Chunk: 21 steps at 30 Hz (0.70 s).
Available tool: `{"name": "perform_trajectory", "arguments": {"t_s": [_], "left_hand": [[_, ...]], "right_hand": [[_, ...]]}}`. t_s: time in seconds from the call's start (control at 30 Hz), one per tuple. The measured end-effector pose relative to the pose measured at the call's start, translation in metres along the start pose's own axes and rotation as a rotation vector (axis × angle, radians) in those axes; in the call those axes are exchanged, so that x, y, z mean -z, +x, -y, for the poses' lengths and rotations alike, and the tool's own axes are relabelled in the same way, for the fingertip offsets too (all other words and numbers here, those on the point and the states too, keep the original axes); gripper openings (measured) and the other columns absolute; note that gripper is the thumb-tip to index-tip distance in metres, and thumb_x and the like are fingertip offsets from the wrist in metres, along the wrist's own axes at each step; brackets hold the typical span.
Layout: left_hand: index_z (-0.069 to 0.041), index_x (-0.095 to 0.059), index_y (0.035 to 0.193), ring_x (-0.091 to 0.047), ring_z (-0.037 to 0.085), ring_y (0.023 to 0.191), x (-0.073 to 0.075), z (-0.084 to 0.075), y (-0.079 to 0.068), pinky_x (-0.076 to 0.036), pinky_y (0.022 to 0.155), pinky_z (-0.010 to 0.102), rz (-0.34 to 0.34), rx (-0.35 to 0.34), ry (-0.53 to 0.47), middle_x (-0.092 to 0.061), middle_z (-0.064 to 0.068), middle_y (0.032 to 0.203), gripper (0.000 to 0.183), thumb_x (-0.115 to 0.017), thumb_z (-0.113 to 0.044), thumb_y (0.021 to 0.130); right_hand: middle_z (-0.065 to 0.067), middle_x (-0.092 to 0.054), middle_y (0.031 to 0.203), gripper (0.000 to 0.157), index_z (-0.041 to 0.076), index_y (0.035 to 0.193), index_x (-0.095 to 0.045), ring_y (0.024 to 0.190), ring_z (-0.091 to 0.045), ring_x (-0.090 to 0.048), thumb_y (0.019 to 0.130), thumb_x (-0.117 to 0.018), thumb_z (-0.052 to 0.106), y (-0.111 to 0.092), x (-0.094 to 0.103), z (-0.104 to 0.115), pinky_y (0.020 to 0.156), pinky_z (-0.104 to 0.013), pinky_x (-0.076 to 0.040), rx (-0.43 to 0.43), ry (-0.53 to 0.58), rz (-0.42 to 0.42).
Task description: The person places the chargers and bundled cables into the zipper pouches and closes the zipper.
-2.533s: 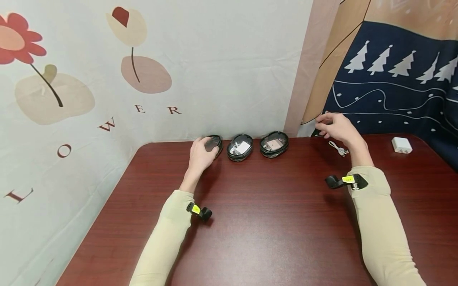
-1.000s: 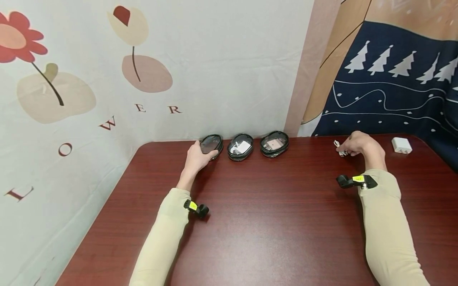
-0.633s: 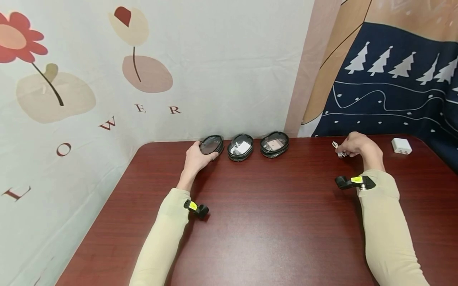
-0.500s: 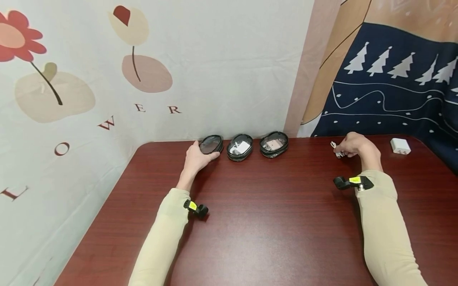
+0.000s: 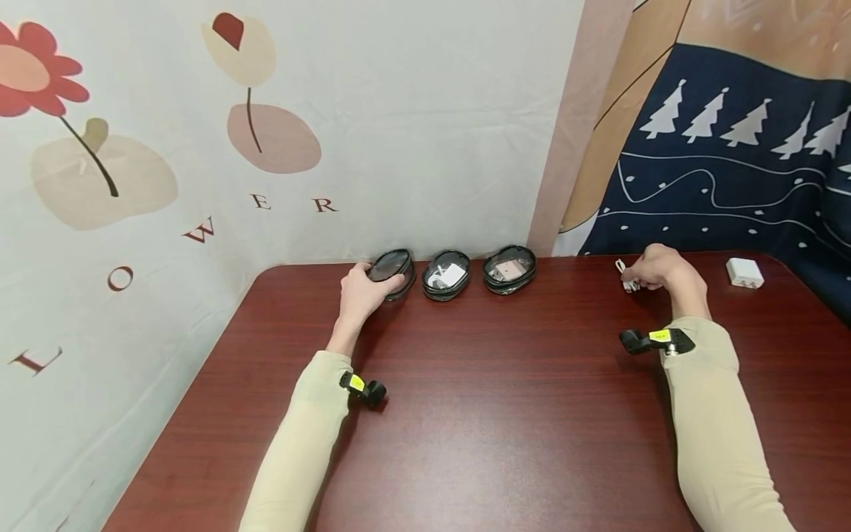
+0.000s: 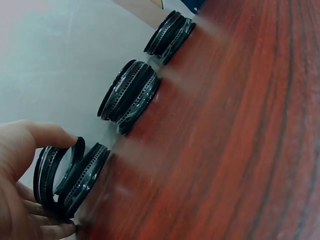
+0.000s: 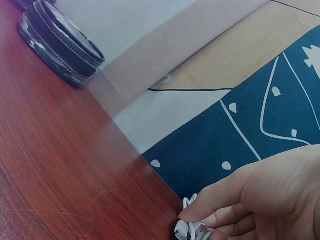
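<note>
In the left wrist view my left hand (image 6: pixel 25 175) grips the leftmost of three oval black zip cases (image 6: pixel 70 177), thumb on top and fingers at its side. A gap shows between that case's lid and base. In the head view its dark clear window (image 5: pixel 390 264) looks empty, and the left hand (image 5: pixel 359 295) holds it from the left. At the right, my right hand (image 5: pixel 665 272) pinches a bundled white cable (image 5: pixel 629 278). The right wrist view shows the cable (image 7: pixel 192 227) between thumb and fingers, its lower part cut off by the frame.
The middle case (image 5: pixel 446 275) and right case (image 5: pixel 510 269) hold white and pinkish items under clear tops. A white charger block (image 5: pixel 745 273) lies right of my right hand. The cases stand along the red-brown table's (image 5: pixel 492 414) back edge, against a printed cloth (image 5: pixel 425 148).
My right hand has come down from the back edge onto the white cable and now pinches it. My left hand has shifted to the left side of its case, whose lid has tilted slightly.
</note>
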<state>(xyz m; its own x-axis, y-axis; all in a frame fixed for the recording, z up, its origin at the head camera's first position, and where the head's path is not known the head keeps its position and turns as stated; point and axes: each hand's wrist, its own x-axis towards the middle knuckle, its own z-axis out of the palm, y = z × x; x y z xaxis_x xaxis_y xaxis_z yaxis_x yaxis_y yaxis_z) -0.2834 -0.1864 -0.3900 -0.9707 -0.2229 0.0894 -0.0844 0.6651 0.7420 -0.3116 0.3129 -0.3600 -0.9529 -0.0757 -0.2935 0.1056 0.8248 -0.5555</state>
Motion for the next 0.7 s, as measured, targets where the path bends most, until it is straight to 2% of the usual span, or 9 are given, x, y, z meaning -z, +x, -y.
{"name": "perform_trajectory", "arguments": {"t_s": [0.2, 0.4, 0.57, 0.7], "left_hand": [[-0.001, -0.060, 0.133, -0.050, 0.038, 0.123, 0.001, 0.000, 0.000, -0.044, 0.099, 0.051, -0.049, -0.007, -0.024, -0.061, 0.021, 0.125, 0.070, -0.076, -0.048, 0.083], [-0.003, -0.067, 0.114, -0.057, 0.033, 0.105, 0.002, -0.005, -0.001, -0.048, 0.088, 0.047, -0.072, -0.051, -0.048, -0.067, 0.017, 0.107, 0.058, -0.075, -0.051, 0.083], [-0.004, -0.065, 0.096, -0.055, 0.027, 0.088, 0.002, -0.010, -0.004, -0.045, 0.076, 0.038, -0.079, -0.089, -0.076, -0.065, 0.012, 0.091, 0.049, -0.076, -0.050, 0.085], [-0.003, -0.065, 0.094, -0.053, 0.026, 0.085, 0.002, -0.014, -0.006, -0.043, 0.073, 0.036, -0.077, -0.095, -0.091, -0.062, 0.010, 0.088, 0.050, -0.076, -0.051, 0.084]], "right_hand": [[-0.002, -0.054, 0.061, 0.025, -0.003, 0.071, -0.064, 0.060, -0.018, -0.052, 0.089, -0.063, 0.014, -0.005, 0.002, 0.006, 0.058, -0.032, -0.048, 0.015, -0.011, -0.082], [-0.003, -0.056, 0.060, 0.031, -0.002, 0.070, -0.068, 0.062, -0.022, -0.053, 0.092, -0.062, 0.018, -0.009, 0.005, 0.015, 0.058, -0.035, -0.044, 0.029, -0.006, -0.159], [-0.005, -0.056, 0.060, 0.034, -0.001, 0.069, -0.069, 0.064, -0.026, -0.054, 0.094, -0.061, 0.020, -0.013, 0.006, 0.021, 0.058, -0.037, -0.042, 0.048, 0.006, -0.221], [-0.002, -0.052, 0.057, 0.036, 0.002, 0.066, -0.068, 0.063, -0.027, -0.053, 0.094, -0.060, 0.022, -0.016, 0.006, 0.027, 0.057, -0.038, -0.042, 0.054, 0.022, -0.254]]}}
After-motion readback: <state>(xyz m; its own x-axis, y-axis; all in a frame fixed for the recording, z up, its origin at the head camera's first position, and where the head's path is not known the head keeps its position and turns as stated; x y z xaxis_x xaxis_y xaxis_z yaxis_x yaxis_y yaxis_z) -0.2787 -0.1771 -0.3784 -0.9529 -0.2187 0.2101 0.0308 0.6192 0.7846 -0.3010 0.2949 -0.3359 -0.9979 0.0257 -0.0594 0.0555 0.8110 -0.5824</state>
